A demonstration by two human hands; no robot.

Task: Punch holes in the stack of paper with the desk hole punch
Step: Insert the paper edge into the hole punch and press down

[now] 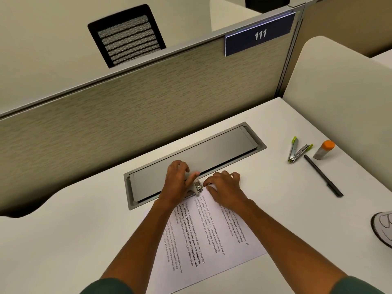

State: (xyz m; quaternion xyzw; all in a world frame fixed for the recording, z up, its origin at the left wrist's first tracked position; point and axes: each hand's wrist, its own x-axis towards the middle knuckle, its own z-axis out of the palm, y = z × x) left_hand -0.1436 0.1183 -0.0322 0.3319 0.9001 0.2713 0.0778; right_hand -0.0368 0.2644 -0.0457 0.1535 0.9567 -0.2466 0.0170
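Note:
A stack of printed paper lies on the white desk, its far edge tucked into a grey metal hole punch. My left hand rests on top of the punch and covers most of it, fingers curled over the lever. My right hand lies flat on the far right corner of the paper beside the punch, fingers spread, pinning the sheets down. Only the punch's right end shows between the two hands.
A grey cable-tray lid is set into the desk just behind the punch. At the right lie a green-tipped stapler, a black pen and an orange-capped glue stick. Partition walls close the back and right.

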